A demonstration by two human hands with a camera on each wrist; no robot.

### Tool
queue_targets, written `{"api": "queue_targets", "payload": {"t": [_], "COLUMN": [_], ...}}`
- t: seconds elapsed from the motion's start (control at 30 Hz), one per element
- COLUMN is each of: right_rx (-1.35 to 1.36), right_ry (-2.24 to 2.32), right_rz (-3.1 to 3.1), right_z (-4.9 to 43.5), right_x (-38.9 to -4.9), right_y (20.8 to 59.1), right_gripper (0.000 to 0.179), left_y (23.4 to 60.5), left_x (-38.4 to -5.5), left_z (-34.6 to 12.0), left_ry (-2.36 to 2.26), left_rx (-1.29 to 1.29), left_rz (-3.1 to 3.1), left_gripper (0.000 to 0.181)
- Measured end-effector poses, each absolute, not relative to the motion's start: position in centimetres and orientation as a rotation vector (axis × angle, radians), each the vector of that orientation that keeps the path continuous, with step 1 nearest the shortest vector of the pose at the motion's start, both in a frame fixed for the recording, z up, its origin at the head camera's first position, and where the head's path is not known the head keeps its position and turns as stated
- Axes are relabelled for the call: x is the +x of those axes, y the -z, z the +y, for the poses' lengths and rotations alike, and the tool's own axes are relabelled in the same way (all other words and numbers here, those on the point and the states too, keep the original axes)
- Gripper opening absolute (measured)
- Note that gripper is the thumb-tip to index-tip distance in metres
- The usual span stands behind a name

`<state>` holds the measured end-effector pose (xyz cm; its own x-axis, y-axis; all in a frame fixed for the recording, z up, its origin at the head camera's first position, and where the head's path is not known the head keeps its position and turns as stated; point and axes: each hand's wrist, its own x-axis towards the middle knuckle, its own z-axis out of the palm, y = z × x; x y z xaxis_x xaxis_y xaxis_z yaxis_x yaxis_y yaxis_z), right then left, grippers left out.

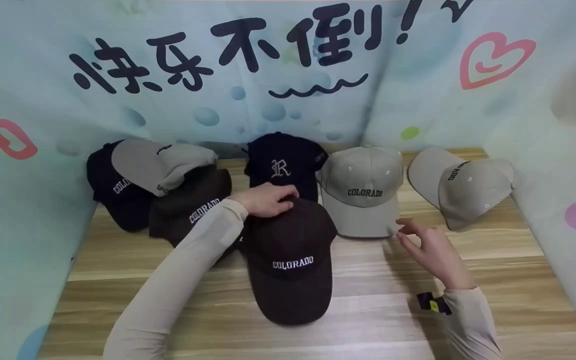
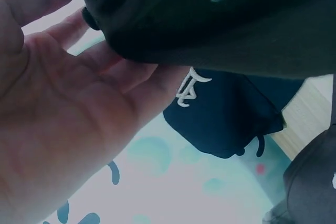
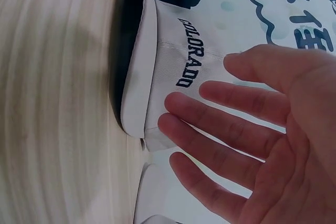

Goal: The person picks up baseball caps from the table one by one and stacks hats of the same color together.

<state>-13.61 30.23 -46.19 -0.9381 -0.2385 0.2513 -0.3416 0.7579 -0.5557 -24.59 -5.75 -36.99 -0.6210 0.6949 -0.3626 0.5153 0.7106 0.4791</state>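
My left hand [image 1: 268, 200] is at the crown top of a dark brown baseball cap [image 1: 290, 290] with white COLORADO lettering, its brim toward me. In the left wrist view the fingers [image 2: 139, 85] bend around the crown of this brown cap [image 2: 220, 35], beside its top button; their tips are hidden behind the fabric. Spread loosely, my right hand [image 1: 435, 252] holds nothing; its fingertips are near the brim of a light grey COLORADO cap [image 1: 368, 172]. The right wrist view shows that grey cap [image 3: 173, 77] beyond the fingers.
Behind the brown cap stands a navy cap [image 1: 263, 170] with an R emblem. Another grey cap [image 1: 478, 185] lies tilted at the right. A grey cap [image 1: 135, 165] overlaps a navy one [image 1: 123, 210] and a brown one [image 1: 168, 217] at the left. Fabric walls [image 1: 288, 110] enclose the wooden table [image 1: 383, 310].
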Motion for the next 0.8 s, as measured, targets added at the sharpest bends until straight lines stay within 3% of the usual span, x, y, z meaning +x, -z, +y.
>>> {"api": "queue_targets", "payload": {"t": [0.43, 0.8], "right_rx": [0.457, 0.456], "right_ry": [-0.944, -0.948], "right_rz": [-2.792, -2.814], "right_z": [30.3, 30.2], "right_x": [-13.5, -13.8], "right_y": [46.5, 46.4], "right_gripper": [0.025, 0.026], "left_y": [37.5, 37.5], "left_x": [-24.5, -24.8], "left_z": [-6.7, -11.5], "left_ry": [-0.443, -0.534], "left_rx": [0.86, 0.797], "left_rz": [2.456, 2.494], "left_gripper": [0.037, 0.04]}}
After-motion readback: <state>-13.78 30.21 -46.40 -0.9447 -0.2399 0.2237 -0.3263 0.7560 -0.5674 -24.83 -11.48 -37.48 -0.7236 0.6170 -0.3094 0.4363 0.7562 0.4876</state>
